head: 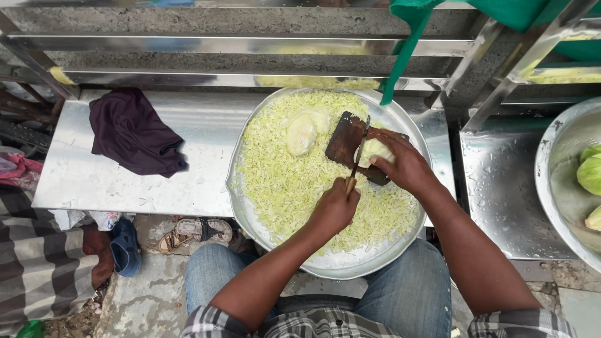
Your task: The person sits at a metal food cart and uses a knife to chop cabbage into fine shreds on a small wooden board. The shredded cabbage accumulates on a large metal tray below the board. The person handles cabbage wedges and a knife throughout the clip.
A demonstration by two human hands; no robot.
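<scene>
My left hand (335, 208) is closed on the wooden handle of a knife (360, 148), whose blade points away from me over a small dark wooden board (342, 141). A pale cabbage chunk (374, 149) lies on that board under the grip of my right hand (405, 164), right beside the blade. The board rests inside a wide round steel tray (338, 268) filled with shredded cabbage (282, 181). Another piece of cabbage (302, 131) lies on the shreds to the left of the board.
The tray sits on a steel table (188, 181) with a crumpled dark cloth (131, 131) at its left. A big steel bowl (551, 164) with cabbage pieces (591, 174) stands at the right. Sandals (194, 230) lie on the floor below, and a green cloth (407, 37) hangs from a rail.
</scene>
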